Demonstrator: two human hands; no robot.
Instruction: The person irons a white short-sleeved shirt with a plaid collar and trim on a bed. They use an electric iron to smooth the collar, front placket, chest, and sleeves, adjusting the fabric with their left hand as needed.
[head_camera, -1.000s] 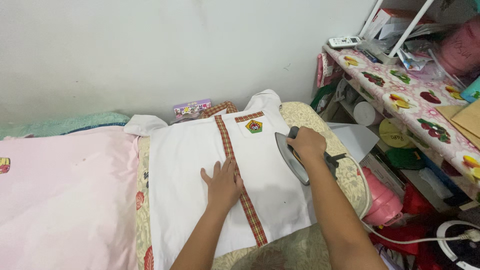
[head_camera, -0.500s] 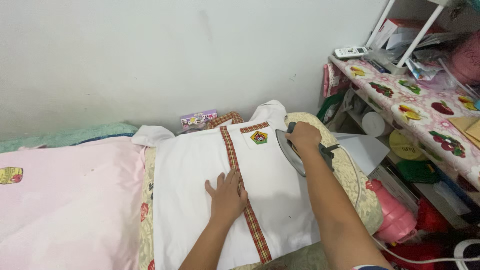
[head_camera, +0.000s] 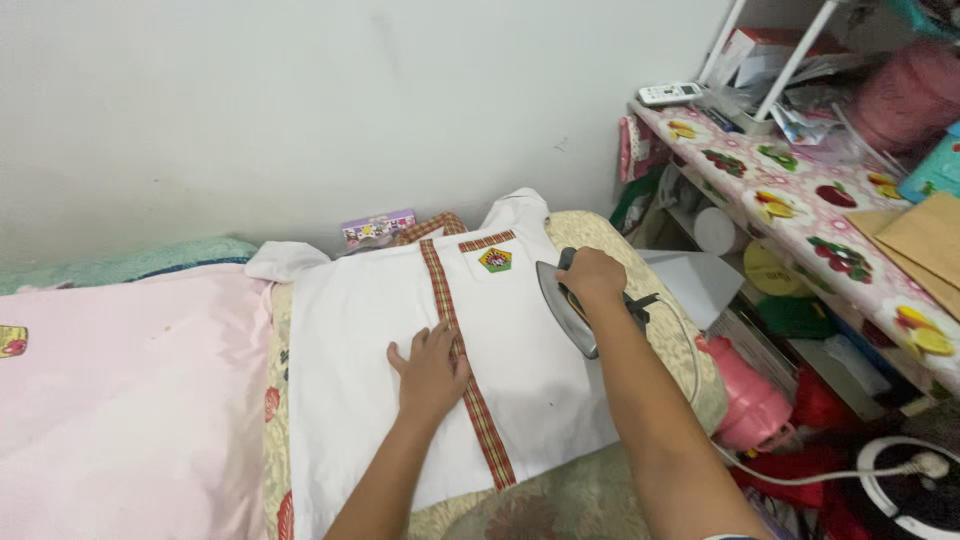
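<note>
Now the right hand (head_camera: 590, 278), its grip wrapped around the iron (head_camera: 566, 308), is drawing it back from the pocket badge toward 5 o'clock on the white shirt (head_camera: 400, 300), while the left hand (head_camera: 430, 370), fingers spread, is still pressing the plaid placket flat.

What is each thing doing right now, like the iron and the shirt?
White shirt: spread flat, front up.
Iron: tipped on its edge, soleplate showing.
Right hand: closed on the iron's handle.
Left hand: pressed flat on the shirt.
Cord: plugged in.
</note>
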